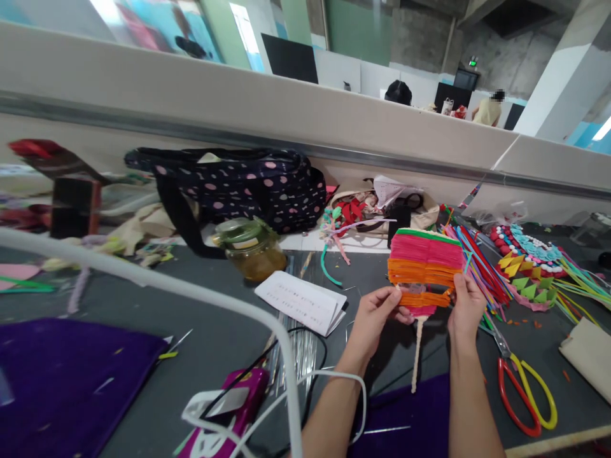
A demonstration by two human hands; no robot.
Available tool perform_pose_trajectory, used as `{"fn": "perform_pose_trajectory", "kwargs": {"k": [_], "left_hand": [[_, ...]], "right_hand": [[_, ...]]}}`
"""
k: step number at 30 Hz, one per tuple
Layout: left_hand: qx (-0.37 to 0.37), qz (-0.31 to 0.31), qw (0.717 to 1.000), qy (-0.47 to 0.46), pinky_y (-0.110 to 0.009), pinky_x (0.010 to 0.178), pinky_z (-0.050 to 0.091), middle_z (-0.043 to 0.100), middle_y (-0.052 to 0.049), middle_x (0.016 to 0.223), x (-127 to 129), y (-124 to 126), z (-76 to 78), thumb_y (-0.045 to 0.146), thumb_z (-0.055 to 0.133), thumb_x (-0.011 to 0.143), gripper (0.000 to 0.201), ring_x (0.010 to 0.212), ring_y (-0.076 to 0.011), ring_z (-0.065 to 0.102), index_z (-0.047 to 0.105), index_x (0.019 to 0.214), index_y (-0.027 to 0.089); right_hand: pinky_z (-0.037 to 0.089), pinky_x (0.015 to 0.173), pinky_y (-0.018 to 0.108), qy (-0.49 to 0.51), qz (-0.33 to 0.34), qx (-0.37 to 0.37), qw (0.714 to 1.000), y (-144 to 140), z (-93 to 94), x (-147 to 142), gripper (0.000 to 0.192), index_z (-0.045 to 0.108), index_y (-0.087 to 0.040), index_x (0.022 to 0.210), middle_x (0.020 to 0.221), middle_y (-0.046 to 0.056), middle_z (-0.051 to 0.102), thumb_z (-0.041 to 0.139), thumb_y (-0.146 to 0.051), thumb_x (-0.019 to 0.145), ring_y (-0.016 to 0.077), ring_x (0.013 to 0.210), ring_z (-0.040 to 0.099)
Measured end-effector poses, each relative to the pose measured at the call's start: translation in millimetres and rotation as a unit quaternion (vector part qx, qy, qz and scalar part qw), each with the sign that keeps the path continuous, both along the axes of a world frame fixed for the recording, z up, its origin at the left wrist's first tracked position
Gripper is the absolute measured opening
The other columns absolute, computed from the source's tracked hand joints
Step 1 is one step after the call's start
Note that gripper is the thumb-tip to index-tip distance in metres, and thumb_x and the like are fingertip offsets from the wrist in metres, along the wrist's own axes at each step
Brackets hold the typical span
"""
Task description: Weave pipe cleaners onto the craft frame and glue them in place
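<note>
While both hands pinch its lower edge, the woven fan (424, 267) rises toward twelve o'clock, left hand (375, 318) at eight, right hand (465, 305) at four.

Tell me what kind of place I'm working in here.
Probably a craft table in a shared open workroom. Both hands hold a woven fan of pink and orange strips, with loose coloured strips and scissors beside it, a low partition behind, and other people seated beyond it.

one woven fan (424, 267), one scissors (525, 388), one jar (251, 248), one bag (248, 184)
</note>
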State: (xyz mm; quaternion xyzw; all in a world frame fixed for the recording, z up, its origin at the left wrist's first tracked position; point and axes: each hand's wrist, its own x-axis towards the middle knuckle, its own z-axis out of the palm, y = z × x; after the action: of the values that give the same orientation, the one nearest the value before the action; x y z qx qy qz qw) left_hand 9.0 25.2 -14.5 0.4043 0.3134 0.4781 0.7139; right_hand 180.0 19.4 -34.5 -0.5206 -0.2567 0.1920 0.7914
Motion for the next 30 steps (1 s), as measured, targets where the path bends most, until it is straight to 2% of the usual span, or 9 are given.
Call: {"fn": "perform_pose_trajectory", "kwargs": {"k": [6, 10, 13, 18, 25, 30], "left_hand": [[-0.006, -0.007, 1.000, -0.005, -0.023, 0.048, 0.049, 0.067, -0.006, 0.057, -1.4, 0.0, -0.1, 0.041, 0.067, 0.074, 0.031, 0.049, -0.0161, 0.063, 0.070, 0.085, 0.012], [-0.003, -0.006, 1.000, 0.006, -0.022, 0.046, 0.048, 0.066, -0.005, 0.058, -1.4, 0.5, -0.6, 0.035, 0.072, 0.069, 0.028, 0.048, -0.0144, 0.062, 0.070, 0.085, 0.012], [-0.010, 0.004, 1.000, 0.010, -0.023, 0.047, 0.049, 0.065, -0.004, 0.057, -0.7, 1.2, -1.2, 0.033, 0.075, 0.066, 0.028, 0.048, -0.0144, 0.062, 0.070, 0.084, 0.012], [-0.011, 0.033, 0.999, 0.008, -0.024, 0.050, 0.052, 0.065, -0.004, 0.060, 1.8, 1.8, -4.0, 0.035, 0.076, 0.065, 0.029, 0.050, -0.0132, 0.061, 0.070, 0.081, 0.013], [0.000, 0.098, 0.994, 0.042, -0.018, 0.040, 0.044, 0.061, -0.001, 0.056, 7.4, 2.4, -9.6, 0.041, 0.073, 0.067, 0.029, 0.044, -0.0091, 0.055, 0.067, 0.070, 0.013], [-0.011, 0.100, 0.994, 0.040, -0.020, 0.043, 0.046, 0.061, 0.000, 0.056, 7.8, 4.0, -12.4, 0.039, 0.075, 0.064, 0.027, 0.045, -0.0095, 0.056, 0.067, 0.070, 0.014]], "right_hand": [[0.035, 0.046, 0.020, 0.003, -0.010, 0.004, 1.000, 0.5, -1.6, -0.1, 0.031, 0.067, -0.013, 0.082, 0.058, -0.004, 0.055, 0.071, -0.042, 0.069, 0.0067, 0.047, 0.043], [0.045, 0.059, 0.026, 0.001, -0.027, 0.022, 0.999, 1.1, -3.8, 0.4, 0.030, 0.069, -0.014, 0.085, 0.072, 0.001, 0.064, 0.072, -0.038, 0.068, 0.0118, 0.061, 0.055], [0.046, 0.064, 0.028, -0.010, -0.033, 0.023, 0.999, 0.5, -3.8, 0.2, 0.029, 0.069, -0.015, 0.087, 0.076, 0.002, 0.066, 0.071, -0.037, 0.069, 0.0136, 0.067, 0.058], [0.042, 0.053, 0.023, -0.009, -0.040, 0.025, 0.999, -1.3, 0.1, -1.6, 0.030, 0.069, -0.014, 0.086, 0.069, 0.000, 0.063, 0.072, -0.037, 0.069, 0.0100, 0.056, 0.052], [0.036, 0.043, 0.020, -0.031, -0.053, -0.002, 0.998, -5.0, 4.9, -10.4, 0.039, 0.069, -0.013, 0.087, 0.061, -0.001, 0.059, 0.072, -0.046, 0.066, 0.0069, 0.046, 0.044], [0.033, 0.041, 0.020, -0.020, -0.057, -0.017, 0.998, -5.9, 4.6, -11.0, 0.041, 0.069, -0.013, 0.086, 0.060, -0.002, 0.058, 0.071, -0.048, 0.066, 0.0059, 0.043, 0.040]]}}
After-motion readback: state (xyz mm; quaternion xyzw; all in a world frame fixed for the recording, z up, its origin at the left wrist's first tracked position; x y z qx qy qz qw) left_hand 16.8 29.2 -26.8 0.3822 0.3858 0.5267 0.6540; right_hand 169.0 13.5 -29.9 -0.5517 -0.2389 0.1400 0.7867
